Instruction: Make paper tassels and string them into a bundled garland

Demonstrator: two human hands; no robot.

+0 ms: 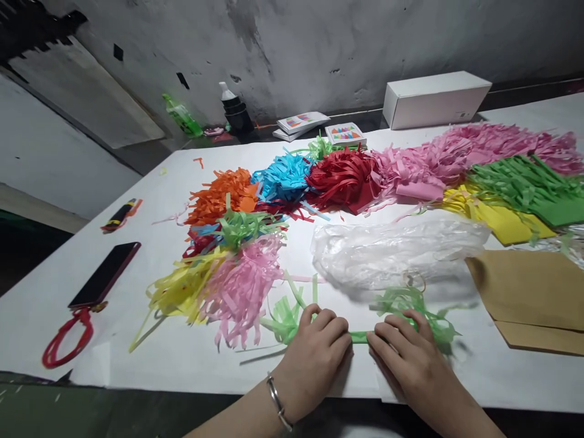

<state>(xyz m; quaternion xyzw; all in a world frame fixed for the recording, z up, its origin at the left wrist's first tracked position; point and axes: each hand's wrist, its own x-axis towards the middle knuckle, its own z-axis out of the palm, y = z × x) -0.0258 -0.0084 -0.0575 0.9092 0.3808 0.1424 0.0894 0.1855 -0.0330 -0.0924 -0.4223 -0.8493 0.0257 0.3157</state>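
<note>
A light green fringed paper tassel (360, 337) lies across the white table near its front edge, its middle rolled into a narrow band and loose strips spreading at both ends. Over the left part of that band, my left hand (317, 353) rests with its fingers curled down on it. My right hand (406, 359) presses the right part in the same way, and a short stretch of green shows between the two hands. Just left of my left hand lie a pink tassel (249, 274) and a yellow tassel (189, 286). A crumpled clear plastic bag (392, 249) sits beyond my hands.
Orange (225, 191), blue (285, 176), red (344, 179) and pink fringed paper (479, 152) line the back. Brown paper (529, 298) lies right; a phone (104, 274) with a red strap lies left. A white box (435, 100) and a dark bottle (236, 112) stand by the wall.
</note>
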